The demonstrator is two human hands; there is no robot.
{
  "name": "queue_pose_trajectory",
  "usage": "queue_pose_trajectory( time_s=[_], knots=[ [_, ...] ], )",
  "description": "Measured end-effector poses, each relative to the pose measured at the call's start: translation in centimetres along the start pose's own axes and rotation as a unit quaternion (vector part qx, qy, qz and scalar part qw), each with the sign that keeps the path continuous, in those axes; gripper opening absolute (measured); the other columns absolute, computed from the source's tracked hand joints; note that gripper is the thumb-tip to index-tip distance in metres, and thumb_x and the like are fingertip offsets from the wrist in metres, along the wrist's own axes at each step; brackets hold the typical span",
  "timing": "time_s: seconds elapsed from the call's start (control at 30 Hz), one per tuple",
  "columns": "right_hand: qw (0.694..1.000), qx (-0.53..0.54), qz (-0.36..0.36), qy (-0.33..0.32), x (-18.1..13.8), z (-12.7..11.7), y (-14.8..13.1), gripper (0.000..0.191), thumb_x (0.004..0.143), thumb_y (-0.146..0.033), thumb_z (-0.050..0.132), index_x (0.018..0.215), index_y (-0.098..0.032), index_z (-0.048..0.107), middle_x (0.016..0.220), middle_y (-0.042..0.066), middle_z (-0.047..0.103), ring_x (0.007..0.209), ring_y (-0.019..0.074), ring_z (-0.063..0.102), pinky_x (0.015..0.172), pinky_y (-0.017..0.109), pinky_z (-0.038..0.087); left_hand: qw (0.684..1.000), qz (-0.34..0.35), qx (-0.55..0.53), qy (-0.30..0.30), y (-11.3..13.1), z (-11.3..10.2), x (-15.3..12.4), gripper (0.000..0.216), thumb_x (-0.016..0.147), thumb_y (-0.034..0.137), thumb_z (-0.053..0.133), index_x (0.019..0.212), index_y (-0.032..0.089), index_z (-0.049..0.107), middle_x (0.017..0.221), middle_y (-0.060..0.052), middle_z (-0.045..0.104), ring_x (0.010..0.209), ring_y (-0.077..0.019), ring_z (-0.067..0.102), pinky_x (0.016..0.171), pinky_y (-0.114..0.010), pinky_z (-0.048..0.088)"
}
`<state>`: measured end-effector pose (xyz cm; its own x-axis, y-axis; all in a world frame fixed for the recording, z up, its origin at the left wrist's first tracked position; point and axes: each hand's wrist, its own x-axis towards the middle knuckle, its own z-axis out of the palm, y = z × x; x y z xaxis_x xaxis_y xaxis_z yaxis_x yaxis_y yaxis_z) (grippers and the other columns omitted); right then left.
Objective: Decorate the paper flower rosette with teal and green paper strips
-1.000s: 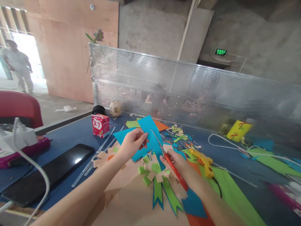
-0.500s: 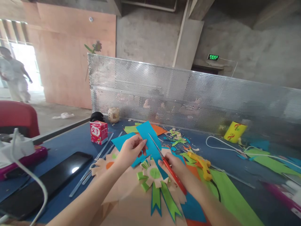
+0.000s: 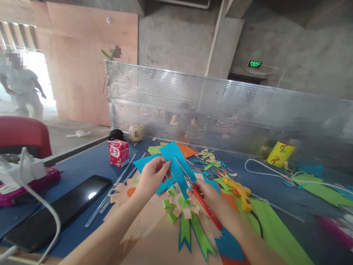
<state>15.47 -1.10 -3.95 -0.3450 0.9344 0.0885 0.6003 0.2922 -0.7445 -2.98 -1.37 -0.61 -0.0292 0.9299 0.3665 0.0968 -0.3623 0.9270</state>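
My left hand [image 3: 157, 170] pinches the left edge of a blue felt piece [image 3: 173, 152] between thumb and fingers. In my right hand [image 3: 205, 191] is a pair of scissors [image 3: 204, 204] with red handles, its blades lying along the blue piece and pointing up and away. Just below the hands, a rosette [image 3: 183, 202] of green and beige felt with forked green-and-blue tails rests on beige felt [image 3: 149, 235]. Another beige flower shape [image 3: 122, 193] with an orange centre lies by my left forearm, which partly hides it.
A yellow glue gun [image 3: 238, 191] lies right of my hands, on green felt [image 3: 275, 224]. Felt scraps [image 3: 208, 160] are strewn behind. To the left are glue sticks [image 3: 96, 209], a phone [image 3: 63, 206], a red box [image 3: 118, 152] and a power strip [image 3: 30, 176]. A perforated metal screen [image 3: 165, 99] borders the table.
The view has shifted slightly. The lower end of the blue felt has swung a little left, away from the rosette's middle. Both hands keep their hold. A person in the background has stepped along.
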Motion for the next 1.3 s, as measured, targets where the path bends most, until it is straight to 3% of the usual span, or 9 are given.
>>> queue_pose_trajectory(
  time_s=[0.17, 0.57, 0.8, 1.07, 1.3],
  knots=[
    [0.999, 0.034, 0.002, -0.002, -0.3, 0.2, 0.1, 0.026, 0.075, -0.042, 0.048, 0.065, -0.021, 0.037, 0.062, -0.002, 0.045, 0.053, 0.0110, 0.043, 0.048, 0.023, 0.033, 1.000, -0.002, 0.028, -0.002, 0.1, 0.1, -0.5, 0.023, 0.077, 0.033, 0.047, 0.061, 0.020, 0.037, 0.046, 0.004, 0.052, 0.038, -0.0083, 0.044, 0.041, -0.022, 0.035],
    [0.999, 0.016, 0.032, 0.013, -0.9, -0.1, -1.6, 0.031, 0.072, -0.044, 0.050, 0.060, -0.021, 0.034, 0.057, -0.004, 0.041, 0.050, 0.0103, 0.040, 0.049, 0.023, 0.032, 1.000, 0.002, 0.021, 0.000, -0.1, 0.1, -0.6, 0.024, 0.077, 0.034, 0.047, 0.060, 0.020, 0.037, 0.046, 0.004, 0.053, 0.038, -0.0084, 0.044, 0.041, -0.022, 0.036],
    [0.998, 0.059, 0.012, 0.021, -0.7, 0.1, -0.9, 0.027, 0.074, -0.045, 0.045, 0.064, -0.021, 0.037, 0.062, -0.002, 0.045, 0.054, 0.0123, 0.044, 0.050, 0.025, 0.034, 0.999, -0.004, 0.010, -0.032, -0.2, 0.2, -0.8, 0.023, 0.078, 0.034, 0.046, 0.062, 0.020, 0.038, 0.047, 0.004, 0.055, 0.038, -0.0082, 0.044, 0.041, -0.022, 0.035],
    [0.999, -0.007, 0.004, 0.046, -0.6, 0.3, -1.5, 0.028, 0.070, -0.041, 0.050, 0.060, -0.021, 0.033, 0.059, -0.002, 0.044, 0.053, 0.0112, 0.040, 0.052, 0.025, 0.033, 0.999, -0.004, -0.003, -0.032, -0.1, 0.5, -0.6, 0.023, 0.079, 0.034, 0.046, 0.062, 0.020, 0.038, 0.046, 0.004, 0.054, 0.037, -0.0076, 0.044, 0.040, -0.021, 0.034],
    [0.999, 0.014, -0.008, 0.033, -0.8, 0.1, -1.5, 0.026, 0.071, -0.042, 0.047, 0.065, -0.021, 0.035, 0.063, -0.001, 0.046, 0.055, 0.0121, 0.043, 0.052, 0.025, 0.035, 0.999, -0.004, 0.006, -0.044, -0.4, 0.6, -0.8, 0.024, 0.079, 0.035, 0.046, 0.062, 0.020, 0.038, 0.047, 0.004, 0.054, 0.039, -0.0078, 0.046, 0.041, -0.021, 0.035]
  ],
)
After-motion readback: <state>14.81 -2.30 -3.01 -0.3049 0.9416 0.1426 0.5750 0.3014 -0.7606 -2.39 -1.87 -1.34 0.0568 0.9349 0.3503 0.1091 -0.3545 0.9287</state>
